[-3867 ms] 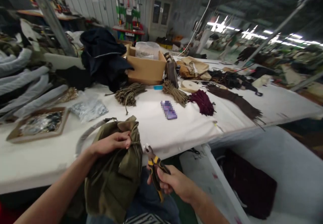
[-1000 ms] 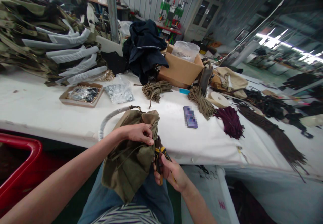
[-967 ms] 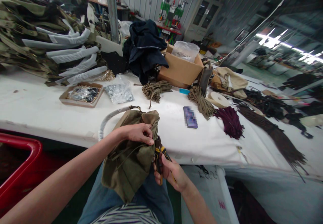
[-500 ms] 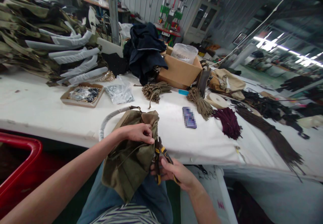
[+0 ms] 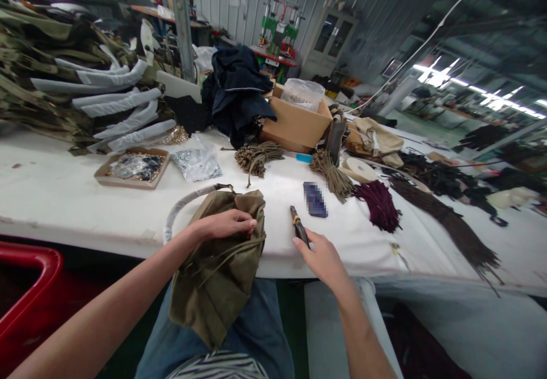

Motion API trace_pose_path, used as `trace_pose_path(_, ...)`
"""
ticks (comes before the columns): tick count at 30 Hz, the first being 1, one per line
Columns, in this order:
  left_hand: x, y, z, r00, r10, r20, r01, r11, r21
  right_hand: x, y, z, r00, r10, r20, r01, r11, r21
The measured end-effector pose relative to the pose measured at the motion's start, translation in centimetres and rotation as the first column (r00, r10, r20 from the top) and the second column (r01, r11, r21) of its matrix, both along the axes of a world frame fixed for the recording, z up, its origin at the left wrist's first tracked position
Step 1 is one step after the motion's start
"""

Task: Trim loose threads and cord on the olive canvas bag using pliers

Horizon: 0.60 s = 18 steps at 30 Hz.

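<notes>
An olive fabric bag [image 5: 222, 293] hangs over the table's front edge above my lap, its wrapped grey handle [image 5: 174, 211] curving on the tabletop. My left hand [image 5: 231, 223] is closed on the upper part of the bag, the fingers pinching its fabric. A thin olive cord [image 5: 231, 249] runs across the bag's front. To the right of the bag, my right hand [image 5: 322, 256] grips black-and-yellow pliers [image 5: 299, 228] by the handles. The pliers' jaws point away from me, apart from the bag, over the white table.
A phone-like blurred rectangle [image 5: 315, 199] lies beyond the pliers. Cord bundles in olive [image 5: 333, 176] and maroon [image 5: 378, 205] lie to the right. Behind are a cardboard box [image 5: 294, 122] and a tray of small parts [image 5: 132, 168]. A red bin [image 5: 51, 259] stands at left.
My right hand has moved the pliers up and right, away from the bag's edge, and their spread handles have come together. My left hand keeps its hold on the bag.
</notes>
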State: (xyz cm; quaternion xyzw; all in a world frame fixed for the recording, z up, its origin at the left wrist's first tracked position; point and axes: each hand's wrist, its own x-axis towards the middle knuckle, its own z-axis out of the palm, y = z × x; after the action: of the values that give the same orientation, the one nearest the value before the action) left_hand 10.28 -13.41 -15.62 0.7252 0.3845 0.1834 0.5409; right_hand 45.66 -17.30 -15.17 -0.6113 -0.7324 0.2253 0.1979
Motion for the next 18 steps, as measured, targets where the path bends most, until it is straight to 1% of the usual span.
trace_pose_path(1, 0.1, -0.2, 0.0, 0.999, 0.038, 0.002, -0.038, 0.999, 0.002, -0.8, 0.1, -0.4, 0.999, -0.034, 0.019, 0.031, 0.993, 0.114)
trace_pose_path(2, 0.1, -0.4, 0.0, 0.997, 0.081, 0.002, -0.081, 0.997, 0.011, -1.7, -0.2, -0.7, 0.997, -0.08, 0.017, 0.073, 0.969, 0.237)
trace_pose_path(3, 0.1, -0.4, 0.0, 0.992, 0.129, -0.001, -0.129, 0.991, 0.028, -2.7, -0.8, -1.0, 0.993, -0.121, -0.011, 0.117, 0.931, 0.346)
trace_pose_path(4, 0.1, -0.4, 0.2, 0.983, 0.182, -0.006, -0.181, 0.982, 0.055, -3.9, -1.8, -1.2, 0.987, -0.148, -0.059, 0.159, 0.893, 0.422)
trace_pose_path(5, 0.0, -0.3, 0.5, 0.971, 0.237, -0.014, -0.235, 0.968, 0.091, -5.2, -3.1, -1.3, 0.982, -0.146, -0.119, 0.185, 0.871, 0.456)
trace_pose_path(6, -0.1, -0.1, 0.9, 0.957, 0.29, -0.024, -0.285, 0.949, 0.137, -6.6, -4.5, -1.3, 0.978, -0.109, -0.177, 0.177, 0.882, 0.437)
trace_pose_path(7, -0.2, 0.1, 1.4, 0.941, 0.336, -0.034, -0.324, 0.927, 0.189, -8.2, -5.9, -1.4, 0.973, -0.065, -0.223, 0.148, 0.913, 0.38)
trace_pose_path(9, -0.3, 0.7, 2.5, 0.918, 0.393, -0.055, -0.361, 0.884, 0.296, -11.4, -8.1, -1.5, 0.971, -0.003, -0.238, 0.06, 0.97, 0.235)
trace_pose_path(10, -0.1, 1.0, 3.0, 0.914, 0.4, -0.069, -0.355, 0.87, 0.341, -12.9, -8.6, -1.6, 0.975, -0.005, -0.224, 0.048, 0.982, 0.184)
trace_pose_path(11, 0.1, 1.2, 3.3, 0.916, 0.393, -0.085, -0.336, 0.863, 0.376, -14.1, -8.8, -1.7, 0.977, -0.043, -0.208, 0.073, 0.987, 0.141)
trace_pose_path(13, 0.7, 1.4, 3.8, 0.931, 0.347, -0.117, -0.269, 0.866, 0.422, -15.7, -7.8, -2.1, 0.966, -0.161, -0.202, 0.179, 0.981, 0.076)
trace_pose_path(15, 1.2, 1.6, 4.2, 0.947, 0.288, -0.145, -0.196, 0.871, 0.45, -15.8, -5.9, -2.4, 0.93, -0.241, -0.278, 0.252, 0.968, 0.003)
trace_pose_path(16, 1.3, 1.8, 4.4, 0.952, 0.263, -0.158, -0.164, 0.871, 0.462, -15.5, -4.9, -2.6, 0.899, -0.249, -0.361, 0.248, 0.967, -0.052)
trace_pose_path(17, 1.2, 2.1, 4.7, 0.955, 0.244, -0.169, -0.138, 0.869, 0.476, -15.1, -3.8, -2.7, 0.849, -0.244, -0.47, 0.211, 0.97, -0.121)
trace_pose_path(18, 1.2, 2.5, 5.0, 0.956, 0.231, -0.18, -0.116, 0.864, 0.489, -14.6, -2.9, -2.9, 0.771, -0.238, -0.59, 0.148, 0.969, -0.197)
